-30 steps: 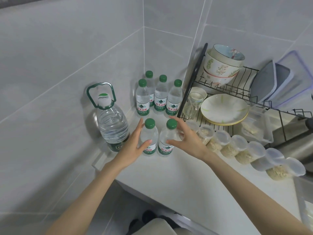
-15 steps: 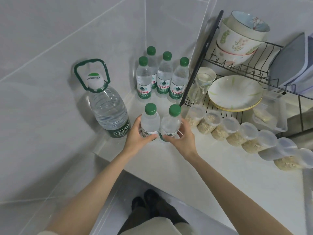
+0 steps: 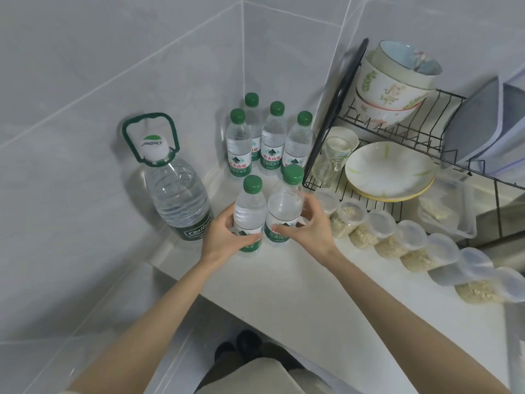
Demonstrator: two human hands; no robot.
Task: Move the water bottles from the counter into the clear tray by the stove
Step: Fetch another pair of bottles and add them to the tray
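left hand (image 3: 224,237) is wrapping the front bottle (image 3: 248,214) just right of the big jug (image 3: 176,191); right hand (image 3: 309,231) is gripping the next bottle (image 3: 284,206), one further from the jug. Front one is standing upright on the counter (image 3: 284,280); the other is tipping away from the jug, and I can't tell if its base is lifting. four more bottles (image 3: 272,137) are sitting behind, right of the jug. clear tray isn't showing; I'm guessing the carry is heading away from the jug.
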